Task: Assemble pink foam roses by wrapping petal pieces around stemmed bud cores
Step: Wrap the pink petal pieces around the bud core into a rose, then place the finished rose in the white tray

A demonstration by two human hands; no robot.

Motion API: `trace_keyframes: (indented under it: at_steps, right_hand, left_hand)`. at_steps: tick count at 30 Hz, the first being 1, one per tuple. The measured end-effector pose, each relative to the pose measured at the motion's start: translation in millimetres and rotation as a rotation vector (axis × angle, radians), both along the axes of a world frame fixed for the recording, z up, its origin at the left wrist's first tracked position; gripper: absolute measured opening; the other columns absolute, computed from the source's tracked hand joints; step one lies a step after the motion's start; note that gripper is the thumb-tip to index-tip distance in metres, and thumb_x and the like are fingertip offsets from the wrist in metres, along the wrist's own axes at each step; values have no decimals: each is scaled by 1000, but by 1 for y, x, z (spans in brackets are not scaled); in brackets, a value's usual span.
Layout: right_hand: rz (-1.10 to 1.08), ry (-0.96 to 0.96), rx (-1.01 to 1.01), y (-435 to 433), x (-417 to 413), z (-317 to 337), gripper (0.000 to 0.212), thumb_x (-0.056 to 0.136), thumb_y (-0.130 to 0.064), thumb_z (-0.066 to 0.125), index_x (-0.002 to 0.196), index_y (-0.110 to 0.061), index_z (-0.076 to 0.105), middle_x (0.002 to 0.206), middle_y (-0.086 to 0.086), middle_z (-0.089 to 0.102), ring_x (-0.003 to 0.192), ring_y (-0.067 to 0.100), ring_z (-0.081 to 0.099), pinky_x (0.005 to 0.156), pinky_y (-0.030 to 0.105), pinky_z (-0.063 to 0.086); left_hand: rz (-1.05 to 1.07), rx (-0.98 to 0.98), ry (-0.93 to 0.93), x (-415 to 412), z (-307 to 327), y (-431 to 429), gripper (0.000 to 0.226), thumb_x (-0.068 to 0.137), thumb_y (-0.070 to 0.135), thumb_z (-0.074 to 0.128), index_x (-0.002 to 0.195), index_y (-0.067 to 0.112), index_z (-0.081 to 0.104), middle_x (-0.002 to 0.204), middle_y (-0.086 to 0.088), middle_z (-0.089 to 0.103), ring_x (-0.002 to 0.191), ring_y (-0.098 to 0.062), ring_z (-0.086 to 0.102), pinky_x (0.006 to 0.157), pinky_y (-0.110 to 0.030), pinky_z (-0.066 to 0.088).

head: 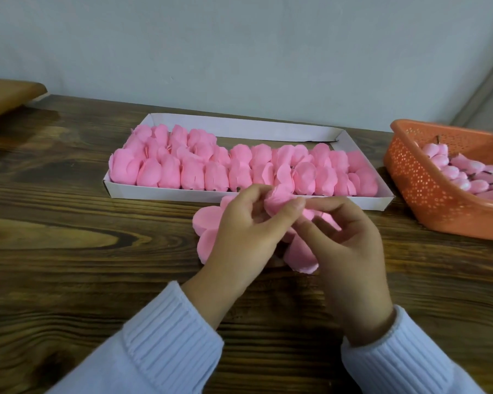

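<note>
Wrapping one rose mid-batch, both hands pinching its petals.
Left hand (239, 226) and right hand (350, 237) pinched pink foam petal piece (208, 223) over dark wooden counter (69, 223); white cardboard tray (239, 126) nearly full of roses, orange perforated plastic basket (416, 177) held many stemmed pink bud cores (450, 169).

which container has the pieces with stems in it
The orange basket on the right: dark stems poke out between its buds. The white tray shows only petals.

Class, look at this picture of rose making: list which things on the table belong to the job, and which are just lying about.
Belong to the job:
- petal pieces held by the left hand and right hand
- white tray of pink petal pieces
- orange basket of stemmed bud cores

Just lying about:
- wooden board at far left
</note>
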State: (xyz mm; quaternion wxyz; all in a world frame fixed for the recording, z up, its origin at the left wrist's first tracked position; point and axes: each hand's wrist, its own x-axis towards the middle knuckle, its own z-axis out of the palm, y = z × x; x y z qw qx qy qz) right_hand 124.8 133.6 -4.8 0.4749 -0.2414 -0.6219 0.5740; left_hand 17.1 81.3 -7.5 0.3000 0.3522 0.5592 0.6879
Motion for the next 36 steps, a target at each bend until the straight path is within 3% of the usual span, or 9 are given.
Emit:
trace_keyframes:
  at_steps: [2,6,13,18,20,23,25,28,36]
  right_hand:
    - [-98,-57,157,1,1,-1,13,78,0,74,84,-10,69,80,5,70,76,10,69,65,18,53]
    - [-239,-141,361,3,3,-5,18,77,-1,76,89,-11,68,89,2,69,87,19,67,77,36,56]
    - [-290,-182,534,-1,1,0,29,78,-6,69,99,-25,64,99,-4,65,99,17,63,85,45,52]
    - [-259,-146,481,-3,3,3,16,81,-18,57,93,-27,63,100,-11,63,102,17,61,86,46,51]
    - [-247,-152,468,-4,3,3,13,80,-19,56,88,-25,64,98,-15,63,103,17,61,86,45,51]
    - [-231,-180,473,-4,2,4,20,77,-11,56,85,-28,62,96,-17,63,100,14,62,85,38,52]
    - [-222,-185,489,-4,1,4,24,76,-6,55,85,-28,61,95,-19,62,97,10,62,82,25,50]
    - [-214,-179,514,-4,0,3,18,75,-11,51,84,-22,62,93,-16,64,96,5,61,81,12,43]
    - [-181,-295,640,-10,-4,-2,15,75,-13,54,81,-17,67,95,-6,64,97,7,61,81,11,43]
  left_hand:
    - [4,-26,-105,1,-2,2,44,69,37,73,108,19,65,91,4,75,88,-13,72,73,-33,59]
    - [15,-65,-392,6,-1,6,55,67,29,83,114,20,58,100,-7,74,95,-27,71,89,-53,54]
    - [119,-32,-529,-8,24,24,41,78,14,77,112,12,55,95,-10,70,67,-17,70,69,-33,59]
    - [325,57,-132,-72,63,59,42,86,8,69,116,11,40,70,-1,68,63,-15,62,76,-36,59]
    - [378,55,141,-106,80,77,38,89,7,63,114,18,36,79,-11,68,71,-25,65,84,-44,57]
    - [397,-86,640,-150,94,100,27,92,8,54,118,14,58,83,1,72,90,-22,68,86,-34,55]
    - [355,-222,931,-169,90,112,26,93,5,53,114,4,68,102,-11,72,108,-29,61,96,-25,43]
    - [261,-336,1032,-181,76,123,24,92,5,55,110,1,71,112,-20,68,113,-32,57,90,-15,34]
    - [72,-513,1211,-189,43,152,24,92,12,58,112,4,69,111,-25,59,102,-39,57,95,-38,43]
